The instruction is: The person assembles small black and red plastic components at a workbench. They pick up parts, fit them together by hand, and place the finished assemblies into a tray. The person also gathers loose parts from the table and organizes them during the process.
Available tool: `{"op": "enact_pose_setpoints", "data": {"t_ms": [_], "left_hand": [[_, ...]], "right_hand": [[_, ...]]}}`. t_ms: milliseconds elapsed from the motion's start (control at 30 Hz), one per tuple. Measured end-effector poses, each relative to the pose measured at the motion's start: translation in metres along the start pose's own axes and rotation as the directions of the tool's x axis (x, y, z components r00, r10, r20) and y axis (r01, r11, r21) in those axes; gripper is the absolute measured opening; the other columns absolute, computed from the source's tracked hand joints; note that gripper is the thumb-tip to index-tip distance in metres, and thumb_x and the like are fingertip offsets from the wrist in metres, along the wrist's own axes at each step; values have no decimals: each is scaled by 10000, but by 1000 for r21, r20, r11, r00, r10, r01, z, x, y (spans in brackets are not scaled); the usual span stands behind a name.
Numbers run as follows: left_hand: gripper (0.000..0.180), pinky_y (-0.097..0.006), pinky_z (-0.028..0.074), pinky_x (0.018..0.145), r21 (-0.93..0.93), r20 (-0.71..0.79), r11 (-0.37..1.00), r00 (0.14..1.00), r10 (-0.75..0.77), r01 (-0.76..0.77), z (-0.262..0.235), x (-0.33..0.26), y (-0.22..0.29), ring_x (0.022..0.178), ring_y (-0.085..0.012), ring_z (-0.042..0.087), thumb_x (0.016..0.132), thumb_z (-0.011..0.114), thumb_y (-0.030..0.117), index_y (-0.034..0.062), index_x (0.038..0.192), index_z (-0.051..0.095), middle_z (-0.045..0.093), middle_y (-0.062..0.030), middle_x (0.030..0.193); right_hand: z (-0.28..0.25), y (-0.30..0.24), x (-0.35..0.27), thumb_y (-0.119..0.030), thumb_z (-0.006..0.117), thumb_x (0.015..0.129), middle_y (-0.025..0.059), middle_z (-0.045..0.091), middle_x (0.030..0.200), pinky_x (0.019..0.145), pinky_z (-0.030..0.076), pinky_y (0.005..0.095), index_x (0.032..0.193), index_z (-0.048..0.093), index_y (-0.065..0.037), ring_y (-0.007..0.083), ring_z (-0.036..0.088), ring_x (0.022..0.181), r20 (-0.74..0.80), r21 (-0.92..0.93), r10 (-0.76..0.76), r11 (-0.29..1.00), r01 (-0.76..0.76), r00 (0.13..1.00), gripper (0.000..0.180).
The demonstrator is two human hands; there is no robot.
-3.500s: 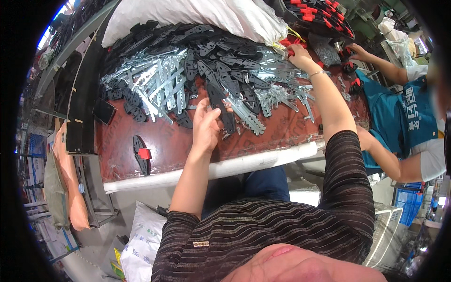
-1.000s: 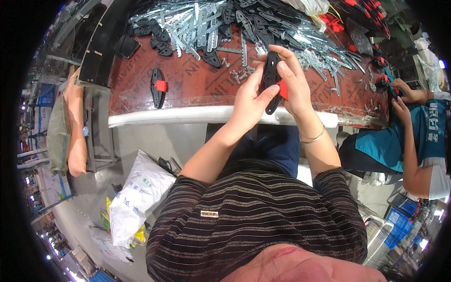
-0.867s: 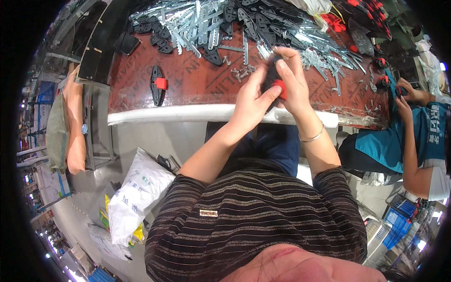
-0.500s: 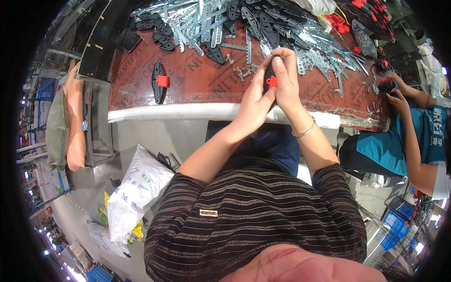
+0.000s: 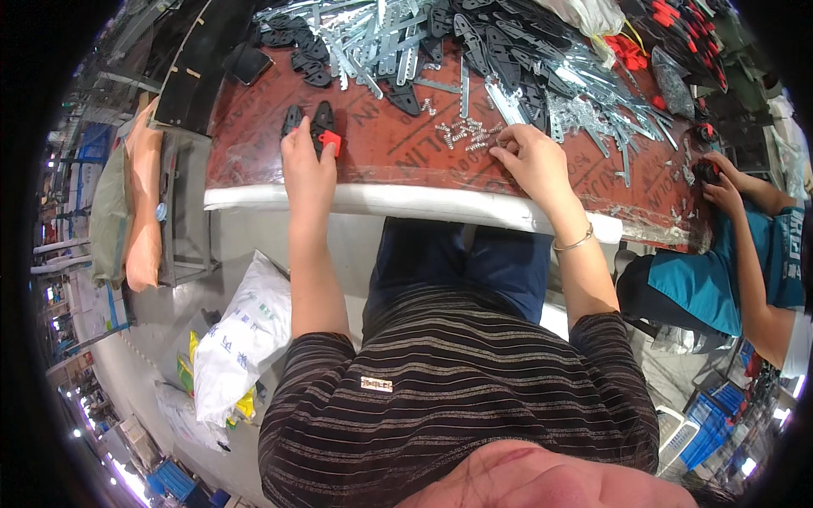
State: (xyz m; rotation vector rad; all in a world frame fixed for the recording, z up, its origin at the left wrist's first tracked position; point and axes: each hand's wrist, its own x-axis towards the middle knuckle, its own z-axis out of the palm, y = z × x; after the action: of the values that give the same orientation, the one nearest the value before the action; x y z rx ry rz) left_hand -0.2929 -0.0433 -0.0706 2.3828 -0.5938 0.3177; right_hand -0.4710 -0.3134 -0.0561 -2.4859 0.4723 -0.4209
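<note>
At the left of the table, my left hand (image 5: 308,169) is closed around a long black plastic part (image 5: 324,116) with a red piece (image 5: 332,141) on its side. A second black part (image 5: 292,117) lies right beside it, partly hidden behind my fingers. My right hand (image 5: 539,165) is at the right edge of a small pile of metal springs (image 5: 463,132), thumb and fingertips drawn together. Whatever is between those fingertips is too small to make out.
Metal strips (image 5: 396,38) and black plastic plates (image 5: 500,59) are heaped along the back of the red-brown table (image 5: 389,161). A black box (image 5: 247,64) stands at the far left. Another person in a teal top (image 5: 703,284) works at the right. A white sack (image 5: 246,339) rests on the floor.
My hands have parted from around the black part. The left has carried it leftward, next to the one lying there; the right has moved down to the springs.
</note>
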Motion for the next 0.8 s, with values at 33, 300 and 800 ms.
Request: {"op": "enact_pose_setpoints", "data": {"t_ms": [33,300,800], "left_hand": [[502,-409,397,948,94,-46,993,996,78,-73,0,0,0,1079,-373,506,780,678,75,-2,1246,510,504,-219,1201],[411,-277,502,783,-590,305,804,901,307,-75,41,-9,112,958,-162,607,781,691,71,55,1182,601,583,-84,1134],[166,-211,456,619,-715,566,601,799,201,356,109,3,145,701,-55,549,919,581,162,9,971,617,622,-2,811]], "right_hand": [[2,-1,1,-142,691,752,77,622,743,613,485,356,845,637,-62,252,621,681,4,-20,-26,999,27,1000,134],[12,9,6,-43,647,814,24,581,758,643,466,219,912,646,-13,84,566,678,-9,564,96,822,-74,995,102],[25,26,8,20,644,831,32,539,910,767,453,232,1077,434,-32,92,528,818,-173,831,81,547,101,982,328]]}}
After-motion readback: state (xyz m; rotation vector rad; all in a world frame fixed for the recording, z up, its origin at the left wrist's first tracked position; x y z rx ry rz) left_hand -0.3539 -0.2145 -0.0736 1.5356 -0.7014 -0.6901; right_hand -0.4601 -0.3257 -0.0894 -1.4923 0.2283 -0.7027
